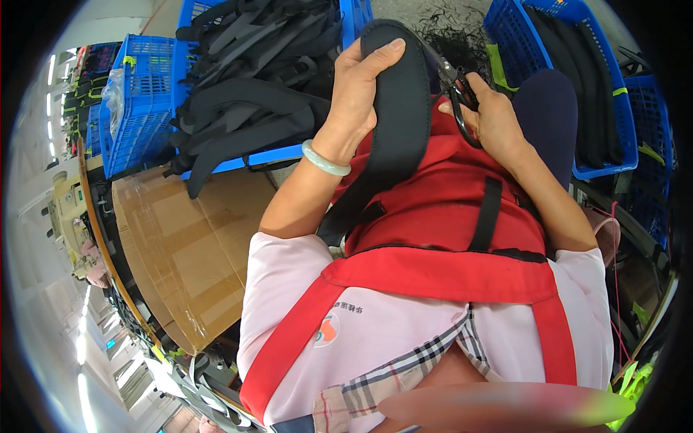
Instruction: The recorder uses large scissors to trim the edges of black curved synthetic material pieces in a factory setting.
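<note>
My left hand (pixel 355 90) is closed on a long black padded strap (pixel 403 108), its thumb pressed on the face near the rounded top end. Stitching runs along the strap's edges, and its lower part trails down over my red apron (pixel 440 270). In my right hand (pixel 494 119) is a pair of scissors with black handles (pixel 462 108), fingers through the loops. The blades point up and left, close against the strap's right edge. Whether the blade tips touch the strap, I cannot tell.
At upper left, a blue crate (pixel 260 157) is heaped with black straps (pixel 249 101). Another blue crate (pixel 626 79) at right holds long black padded pieces (pixel 577 86). Dark thread scraps (pixel 455 32) litter the floor ahead. A brown cardboard box (pixel 195 238) lies left of me.
</note>
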### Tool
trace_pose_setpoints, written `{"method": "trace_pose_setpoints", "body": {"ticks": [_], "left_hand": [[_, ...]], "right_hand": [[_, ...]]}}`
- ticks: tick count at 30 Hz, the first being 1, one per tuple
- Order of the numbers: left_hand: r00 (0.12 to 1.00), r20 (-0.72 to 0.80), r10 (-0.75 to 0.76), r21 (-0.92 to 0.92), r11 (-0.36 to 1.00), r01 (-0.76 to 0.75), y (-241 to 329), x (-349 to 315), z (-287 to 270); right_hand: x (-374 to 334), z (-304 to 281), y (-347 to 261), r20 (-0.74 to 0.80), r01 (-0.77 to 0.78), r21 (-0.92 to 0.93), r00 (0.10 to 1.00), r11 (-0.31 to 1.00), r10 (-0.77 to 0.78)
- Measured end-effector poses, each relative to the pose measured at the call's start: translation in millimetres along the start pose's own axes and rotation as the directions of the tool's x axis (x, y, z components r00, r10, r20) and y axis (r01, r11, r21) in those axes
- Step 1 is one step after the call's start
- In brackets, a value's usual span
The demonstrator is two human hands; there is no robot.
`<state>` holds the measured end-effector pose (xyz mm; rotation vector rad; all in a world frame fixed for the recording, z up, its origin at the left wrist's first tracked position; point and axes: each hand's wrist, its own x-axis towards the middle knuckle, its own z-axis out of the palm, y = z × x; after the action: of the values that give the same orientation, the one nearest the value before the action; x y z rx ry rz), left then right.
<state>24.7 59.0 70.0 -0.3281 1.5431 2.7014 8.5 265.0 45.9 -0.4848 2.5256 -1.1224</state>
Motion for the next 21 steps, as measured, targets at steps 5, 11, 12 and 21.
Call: {"method": "trace_pose_setpoints", "body": {"ticks": [5, 11, 12, 21], "left_hand": [[0.999, 0.04, -0.011, 0.024, 1.0, 0.01, -3, 8, 2], [0.922, 0.294, 0.253, 0.502, 0.78, -0.374, -30, 23, 21], [0.87, 0.309, 0.384, 0.62, 0.612, -0.49, -26, 21, 26], [0.699, 0.645, -0.309, 0.653, 0.698, -0.294, 11, -68, 41]], "right_hand": [[6, -6, 6, 0.066, -0.04, 0.198, 0.997, 0.979, 0.027], [51, -40, -15, 0.07, 0.036, 0.63, 0.992, 0.776, -0.103], [56, -40, -13, 0.014, 0.089, 0.663, 0.991, 0.743, -0.132], [47, -72, 18, -0.24, 0.229, 0.968, 0.965, 0.105, 0.104]]}}
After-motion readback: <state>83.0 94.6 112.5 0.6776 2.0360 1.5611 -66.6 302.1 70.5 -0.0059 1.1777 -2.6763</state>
